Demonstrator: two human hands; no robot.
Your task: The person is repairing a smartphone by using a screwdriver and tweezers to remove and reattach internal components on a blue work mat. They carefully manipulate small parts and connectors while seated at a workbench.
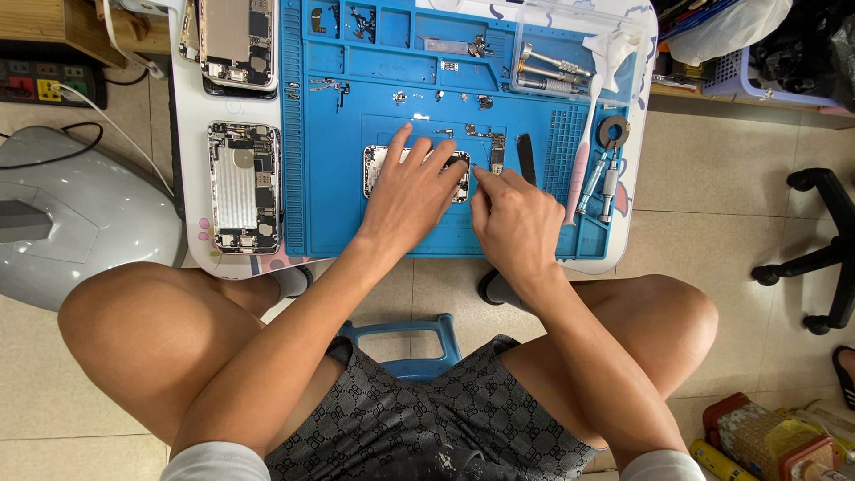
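An opened phone housing lies in the middle of a blue repair mat. My left hand rests flat on it, fingers spread, covering most of its body. My right hand is just to its right, fingertips pinched at the housing's right end; what they pinch is too small to tell. Small black parts and a connector piece lie beside the right hand.
Two more opened phone housings lie on the white table left of the mat. Screwdrivers, a pink-handled brush, a tape ring sit at the right. A grey appliance stands left; a chair base right.
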